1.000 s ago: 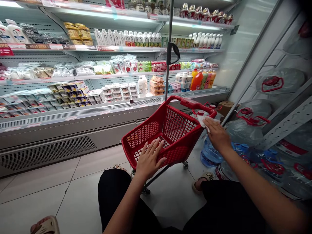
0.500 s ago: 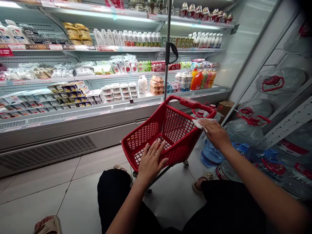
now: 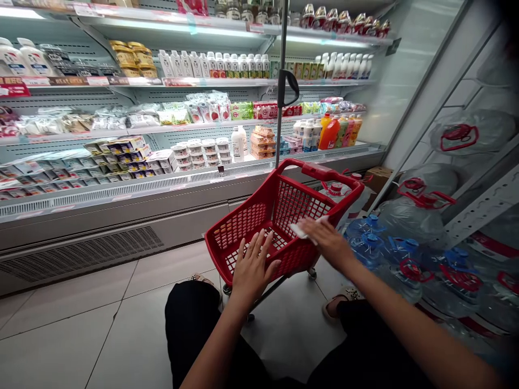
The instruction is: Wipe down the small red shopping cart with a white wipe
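A small red plastic shopping cart [image 3: 261,216] with perforated basket walls stands in front of me on metal legs with casters. My left hand [image 3: 253,270] lies on its near rim, fingers stretched out and spread, holding nothing. In my right hand [image 3: 330,243] is a white cloth or tissue [image 3: 299,231], held under the fingers at the near rim, right of my left hand. This hand is slightly blurred. The cart's handle [image 3: 320,172] is at the far right end, and a thin pole [image 3: 279,129] rises behind the basket.
An open refrigerated shelf unit [image 3: 194,202] with dairy packs and bottles runs behind the cart. Large water bottles [image 3: 409,270] with red and blue tops crowd the right side. My knees flank the cart on a tiled floor [image 3: 133,324].
My right hand has slid with the white cloth from the rim's handle end along the near rim, leftward and toward me. My left hand stays on the rim.
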`<state>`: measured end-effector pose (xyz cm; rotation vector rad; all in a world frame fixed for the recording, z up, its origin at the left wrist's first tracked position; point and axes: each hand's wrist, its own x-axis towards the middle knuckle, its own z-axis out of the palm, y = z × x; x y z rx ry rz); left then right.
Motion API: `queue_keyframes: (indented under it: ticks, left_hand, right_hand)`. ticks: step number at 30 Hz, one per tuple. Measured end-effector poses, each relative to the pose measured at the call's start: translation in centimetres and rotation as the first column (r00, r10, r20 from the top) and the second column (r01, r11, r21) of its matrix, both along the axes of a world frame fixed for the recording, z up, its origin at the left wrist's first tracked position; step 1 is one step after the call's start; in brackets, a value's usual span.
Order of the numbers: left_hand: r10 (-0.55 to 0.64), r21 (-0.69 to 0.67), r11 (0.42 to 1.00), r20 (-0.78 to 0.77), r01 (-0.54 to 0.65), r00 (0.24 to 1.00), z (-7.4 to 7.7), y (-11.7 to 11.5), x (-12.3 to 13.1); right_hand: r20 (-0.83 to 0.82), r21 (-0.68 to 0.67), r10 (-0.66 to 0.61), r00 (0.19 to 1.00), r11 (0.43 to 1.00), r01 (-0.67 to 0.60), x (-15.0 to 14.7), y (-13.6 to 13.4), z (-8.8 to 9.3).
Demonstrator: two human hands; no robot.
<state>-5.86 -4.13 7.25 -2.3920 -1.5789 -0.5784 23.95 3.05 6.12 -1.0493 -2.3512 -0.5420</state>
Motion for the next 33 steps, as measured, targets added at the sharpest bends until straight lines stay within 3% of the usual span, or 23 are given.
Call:
queue_keyframes:
  ticks: [4, 7, 12, 15, 20, 23, 26, 30, 33]
  left_hand:
    - [0.008, 0.015, 1.000, -0.013, -0.007, 1.000, 0.2, -0.1, 0.2]
    - [0.024, 0.022, 0.999, -0.024, -0.024, 0.999, 0.1, -0.1, 0.2]
    - [0.045, 0.046, 0.998, -0.009, -0.044, 0.999, -0.3, 0.6, 0.0]
    - [0.012, 0.040, 0.999, -0.009, -0.012, 1.000, -0.3, 1.4, -0.1]
    - [-0.029, 0.021, 0.999, 0.019, 0.029, 0.999, -0.1, 2.7, 0.6]
    - [-0.109, 0.007, 0.994, 0.044, 0.108, 0.993, 0.1, 3.1, 0.4]
    - [-0.185, -0.022, 0.982, 0.036, 0.186, 0.982, -0.1, 3.0, -1.4]
    - [-0.107, -0.038, 0.993, 0.035, 0.108, 0.994, -1.0, 2.5, -4.9]
    - [-0.088, -0.016, 0.996, 0.025, 0.088, 0.996, -1.7, 2.3, -5.7]
  right_hand:
    - [-0.088, 0.052, -0.259, 0.962, 0.963, 0.264, 7.6, 3.5, 2.0]
    - [-0.111, 0.014, -0.294, 0.949, 0.955, 0.298, 8.9, 4.8, 2.6]
    - [-0.185, -0.042, -0.309, 0.933, 0.951, 0.307, 6.2, 6.6, 2.5]
    - [-0.158, -0.069, -0.233, 0.960, 0.972, 0.224, 2.7, 6.8, 1.9]
    - [-0.106, -0.110, 0.010, 0.994, 0.994, -0.022, -6.5, 3.1, -1.0]
    - [-0.088, -0.109, 0.112, 0.990, 0.987, -0.121, -9.7, 1.1, -2.2]
    - [-0.047, -0.126, 0.132, 0.990, 0.983, -0.137, -8.9, 1.7, -1.8]
    - [-0.082, -0.122, -0.020, 0.996, 0.993, 0.009, -4.9, 4.9, -0.3]
    - [-0.133, -0.123, -0.105, 0.986, 0.988, 0.089, -4.3, 5.7, -0.4]
